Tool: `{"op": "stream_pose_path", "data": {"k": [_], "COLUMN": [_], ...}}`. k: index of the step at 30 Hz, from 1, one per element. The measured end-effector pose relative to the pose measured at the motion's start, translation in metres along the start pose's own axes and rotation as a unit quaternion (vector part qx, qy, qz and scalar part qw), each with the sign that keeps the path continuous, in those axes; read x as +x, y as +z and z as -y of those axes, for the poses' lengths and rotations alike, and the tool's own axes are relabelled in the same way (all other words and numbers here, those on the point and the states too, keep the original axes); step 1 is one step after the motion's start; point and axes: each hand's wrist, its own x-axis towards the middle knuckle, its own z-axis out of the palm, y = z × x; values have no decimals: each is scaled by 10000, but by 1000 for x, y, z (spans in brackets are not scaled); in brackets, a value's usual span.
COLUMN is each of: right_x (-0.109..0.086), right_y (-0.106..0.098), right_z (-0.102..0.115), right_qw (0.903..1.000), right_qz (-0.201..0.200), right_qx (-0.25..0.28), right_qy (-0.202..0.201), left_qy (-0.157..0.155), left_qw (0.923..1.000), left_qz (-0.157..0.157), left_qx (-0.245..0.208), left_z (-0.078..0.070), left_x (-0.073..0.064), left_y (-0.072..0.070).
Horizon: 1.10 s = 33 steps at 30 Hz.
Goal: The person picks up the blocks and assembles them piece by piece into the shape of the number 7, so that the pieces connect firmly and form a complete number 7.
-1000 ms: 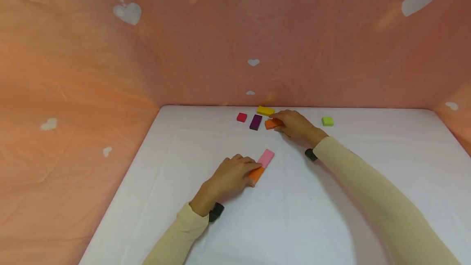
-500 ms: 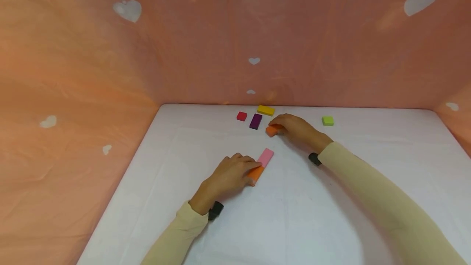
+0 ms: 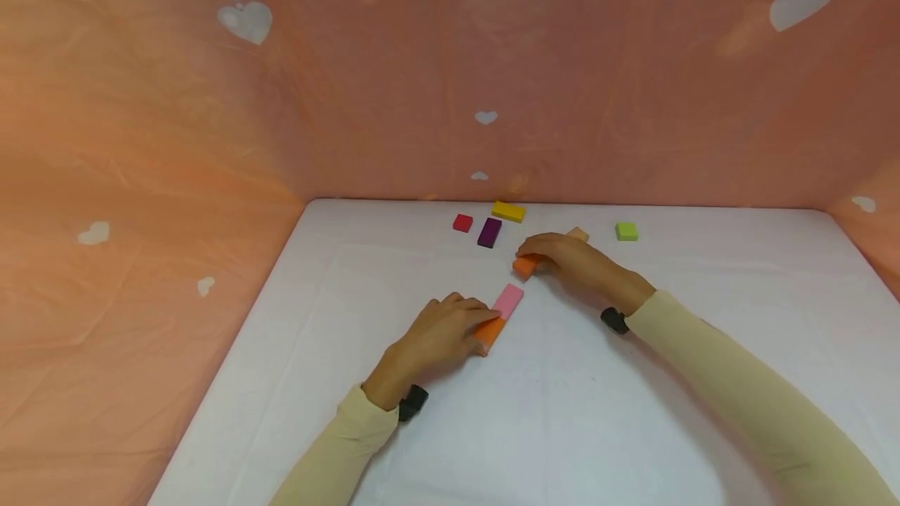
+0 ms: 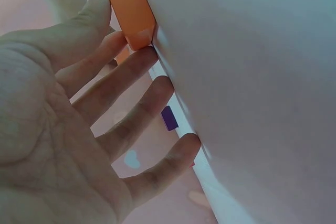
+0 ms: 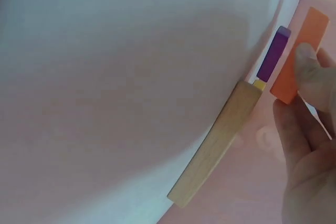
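Across the white-covered table (image 3: 598, 443), the larger risk seems to sit at the person's left hand (image 3: 439, 334): if the right hand (image 3: 576, 264) swung its load in too low or crooked, the flat orange rectangular block (image 3: 490, 336) in the left grip and the flat pink rectangular block (image 3: 509, 301) butted against its far end could be knocked out of line, as the left fingertip lies only near their seam. A lesser one is the long block of bare, pale wood (image 3: 578, 233) just beyond the right knuckles, which a stray knuckle could nudge. Smaller again, the second orange rectangular block (image 3: 523, 266) might twist between the right fingertips, since they seem to pinch it without the palm behind. As for the grips, the right thumb is pressed on one broad face of that block with fingers opposite, parted only by its thickness; whether it touches the table I cannot tell. The left thumb and forefinger are clamped on the first orange block, the other fingers fanned out. Beyond the right grip and to its left lie the yellow rectangular block (image 3: 508, 212) and the dark purple rectangular block (image 3: 489, 233); off to its right, the squarish lime-green block (image 3: 626, 231); farthest left of it, the small red block (image 3: 462, 222).
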Motion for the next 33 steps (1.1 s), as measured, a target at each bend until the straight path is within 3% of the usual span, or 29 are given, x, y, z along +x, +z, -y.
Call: {"op": "stream_pose_path", "data": {"k": [18,33], "right_x": [-5,-6], "right_y": [7,8], "right_z": [0,5], "right_qw": [9996,9998], "right_qz": [44,197], "right_qx": [66,36], "right_qy": [-264,-97], "left_qy": [58,74], "left_qw": [9999,9999], "left_qz": [-123,-107], "left_qx": [-15,35], "left_z": [3,5], "left_x": [3,3], "left_y": [3,4]}}
